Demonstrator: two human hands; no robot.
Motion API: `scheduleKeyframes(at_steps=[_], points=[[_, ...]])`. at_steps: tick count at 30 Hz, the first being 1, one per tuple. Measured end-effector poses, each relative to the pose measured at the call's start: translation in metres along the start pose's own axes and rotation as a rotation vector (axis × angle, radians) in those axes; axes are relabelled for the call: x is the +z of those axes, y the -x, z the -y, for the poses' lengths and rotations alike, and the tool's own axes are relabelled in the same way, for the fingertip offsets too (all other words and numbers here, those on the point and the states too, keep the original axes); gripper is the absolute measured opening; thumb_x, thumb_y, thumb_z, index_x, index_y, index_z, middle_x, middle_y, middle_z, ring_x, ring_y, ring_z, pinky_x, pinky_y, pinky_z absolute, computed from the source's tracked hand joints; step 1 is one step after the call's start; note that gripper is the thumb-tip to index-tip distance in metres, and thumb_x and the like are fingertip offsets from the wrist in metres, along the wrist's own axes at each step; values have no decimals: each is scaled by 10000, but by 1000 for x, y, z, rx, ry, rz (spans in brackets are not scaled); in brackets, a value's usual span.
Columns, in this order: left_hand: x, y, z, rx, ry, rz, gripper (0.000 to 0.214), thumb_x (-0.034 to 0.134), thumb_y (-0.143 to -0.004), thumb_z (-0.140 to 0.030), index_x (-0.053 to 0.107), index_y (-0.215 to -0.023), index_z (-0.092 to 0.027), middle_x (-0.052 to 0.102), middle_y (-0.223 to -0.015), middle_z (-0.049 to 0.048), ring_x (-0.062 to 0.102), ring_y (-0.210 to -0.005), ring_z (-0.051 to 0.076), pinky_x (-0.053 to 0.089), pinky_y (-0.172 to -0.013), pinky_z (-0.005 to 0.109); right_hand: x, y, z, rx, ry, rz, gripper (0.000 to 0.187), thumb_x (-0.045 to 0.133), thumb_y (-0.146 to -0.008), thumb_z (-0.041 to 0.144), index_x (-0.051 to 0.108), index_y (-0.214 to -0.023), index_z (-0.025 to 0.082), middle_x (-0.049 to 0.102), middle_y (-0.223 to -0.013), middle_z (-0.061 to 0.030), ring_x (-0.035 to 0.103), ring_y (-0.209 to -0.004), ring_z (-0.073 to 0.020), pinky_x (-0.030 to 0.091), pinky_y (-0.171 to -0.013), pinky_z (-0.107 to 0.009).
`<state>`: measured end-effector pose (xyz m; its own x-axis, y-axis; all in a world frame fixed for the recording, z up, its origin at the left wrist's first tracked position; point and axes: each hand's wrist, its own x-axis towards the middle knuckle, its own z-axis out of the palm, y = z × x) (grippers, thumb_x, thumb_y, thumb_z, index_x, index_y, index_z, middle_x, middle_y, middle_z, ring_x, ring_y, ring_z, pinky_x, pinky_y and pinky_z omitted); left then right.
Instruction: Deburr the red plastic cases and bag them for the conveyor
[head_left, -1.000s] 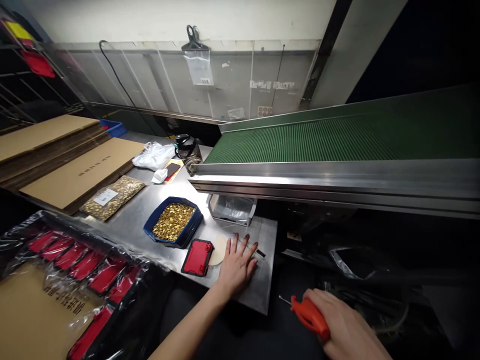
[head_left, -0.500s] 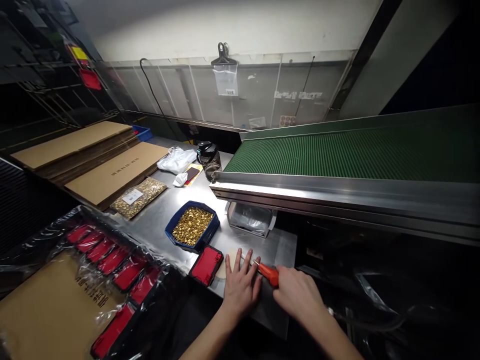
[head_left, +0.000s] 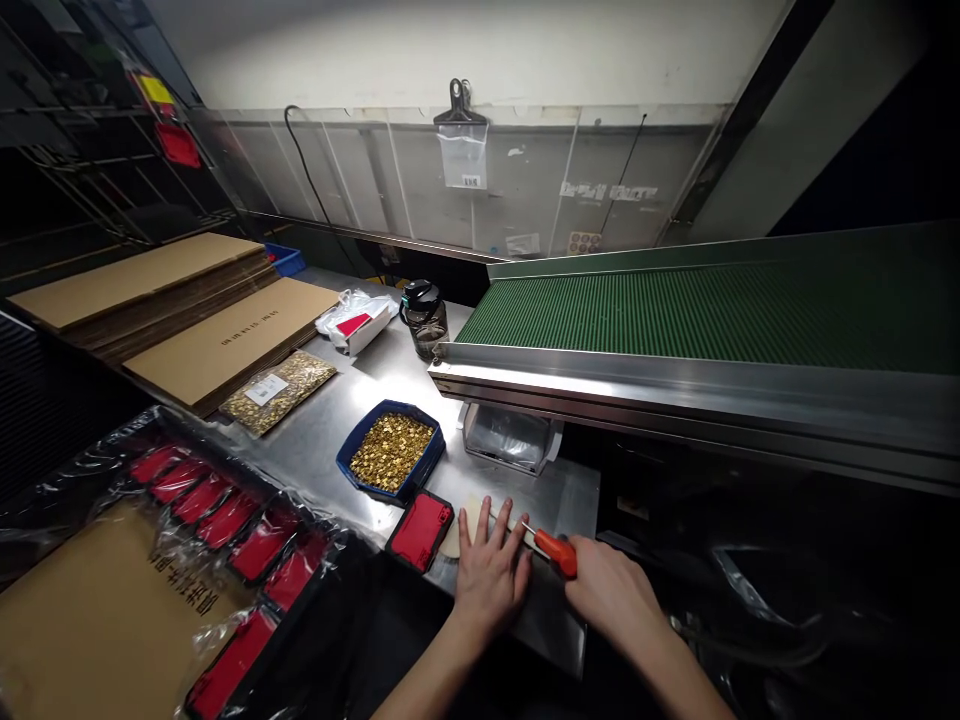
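Observation:
My left hand (head_left: 489, 568) lies palm down at the table's front edge with its fingers spread, partly over a pale round pad (head_left: 450, 543). In my right hand (head_left: 611, 585) is an orange-handled tool (head_left: 556, 552) with a thin pointed metal tip, which points at the left hand's fingertips. What lies under the left palm is hidden. Just left of the pad is a red panel with a black frame (head_left: 421, 530). Behind that panel, a blue bin (head_left: 349, 462) holds many small brass-coloured pieces (head_left: 394, 450).
A green ribbed conveyor (head_left: 637, 310) runs along the right, with a clear tray (head_left: 508, 440) beneath its edge. A bottle (head_left: 424, 318) stands at its end. Flat cardboard (head_left: 232, 335) and a bag of brass pieces (head_left: 281, 390) lie left. A plastic-lined box (head_left: 300, 510) holds several red panels.
The view has shifted slightly. Near the bottle, a white box-like thing with a red patch shows where a dark flat piece and yellow sheet were. My hands keep nearly the same pose.

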<state>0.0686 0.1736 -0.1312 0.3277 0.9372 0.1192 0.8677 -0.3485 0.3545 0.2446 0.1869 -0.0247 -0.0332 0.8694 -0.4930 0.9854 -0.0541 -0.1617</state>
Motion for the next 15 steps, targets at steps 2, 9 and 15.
scheduleKeyframes(at_steps=[2, 9, 15], points=[[0, -1, 0, -4, 1, -4, 512, 430, -1005, -363, 422, -1517, -365, 316, -1639, -11, 222, -1524, 368, 142, -1188, 734, -1, 11, -15, 1, -16, 13, 254, 476, -811, 110, 661, -945, 221, 754, -944, -72, 727, -904, -299, 424, -683, -328], [2, -3, 0, -28, 2, -10, 475, 397, -1020, -316, 479, -1487, -347, 377, -1612, 6, 250, -1517, 352, 140, -1200, 704, -3, 64, -74, -1, -6, 123, 358, 495, -698, -5, 685, -892, 229, 732, -906, -49, 704, -902, -280, 396, -709, -332], [3, -7, -4, -24, -22, -5, 505, 405, -1017, -322, 434, -1521, -329, 328, -1634, 10, 193, -1524, 394, 76, -1179, 736, 8, 91, -68, -45, 160, 226, 380, 508, -658, -25, 735, -899, 161, 763, -884, -106, 733, -871, -339, 479, -712, -366]])
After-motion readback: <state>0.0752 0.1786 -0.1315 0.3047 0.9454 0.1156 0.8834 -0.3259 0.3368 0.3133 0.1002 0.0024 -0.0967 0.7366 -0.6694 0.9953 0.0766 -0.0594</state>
